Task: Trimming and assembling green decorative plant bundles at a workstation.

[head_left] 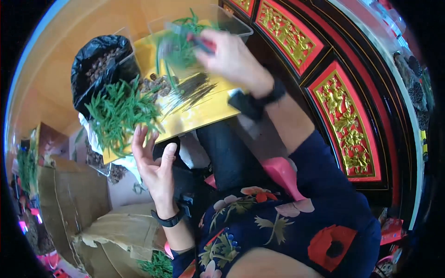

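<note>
- The left hand lay open, fingers spread, fingertips touching a heap of green needle-leaf sprigs at its eleven o'clock.
- The heap rested on a yellow board, thin dark stems at its three o'clock.
- The right hand, blurred, gripped a green sprig by a clear plastic box.
- A black bag sat at the heap's twelve o'clock.

A heap of loose green needle-like sprigs is crowding the left end of the yellow tabletop, and a black plastic bag of brown bits is closing that side off. Thin dark stems are lying across the middle. A clear plastic box is blocking the far edge. Bare yellow surface is staying open along the near right edge.
</note>
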Motion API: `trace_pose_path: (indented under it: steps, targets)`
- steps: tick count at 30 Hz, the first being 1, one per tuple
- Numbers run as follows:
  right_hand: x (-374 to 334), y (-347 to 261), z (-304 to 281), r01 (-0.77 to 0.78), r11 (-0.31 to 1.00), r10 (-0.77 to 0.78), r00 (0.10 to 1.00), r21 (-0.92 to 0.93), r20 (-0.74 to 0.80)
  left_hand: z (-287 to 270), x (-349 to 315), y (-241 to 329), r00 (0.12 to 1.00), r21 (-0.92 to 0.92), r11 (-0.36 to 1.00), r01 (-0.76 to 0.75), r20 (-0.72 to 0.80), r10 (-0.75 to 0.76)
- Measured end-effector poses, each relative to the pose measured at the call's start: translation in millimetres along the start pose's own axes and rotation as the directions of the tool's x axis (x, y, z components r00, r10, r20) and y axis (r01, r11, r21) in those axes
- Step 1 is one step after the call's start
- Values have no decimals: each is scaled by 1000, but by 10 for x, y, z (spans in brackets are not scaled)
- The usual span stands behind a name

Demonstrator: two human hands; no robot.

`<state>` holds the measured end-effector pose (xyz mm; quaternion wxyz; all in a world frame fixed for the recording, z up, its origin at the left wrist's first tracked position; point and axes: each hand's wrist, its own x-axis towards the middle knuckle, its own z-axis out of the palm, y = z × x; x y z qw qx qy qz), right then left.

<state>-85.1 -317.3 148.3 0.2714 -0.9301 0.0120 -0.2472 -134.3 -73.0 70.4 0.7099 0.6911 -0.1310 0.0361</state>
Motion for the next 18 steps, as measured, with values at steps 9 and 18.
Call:
trace_pose_path:
  steps: [9, 18]
  targets:
    - [-316, 820, 132, -211, 974, 207, 977, -79, -49, -17, 41, -633, 919, 64, 942, 330, 207, -336]
    - [-650, 1015, 724, -400, 860, 488, 825, -317, 284, -227, -119, -1459, 796, 582, 799, 154, 406, -449]
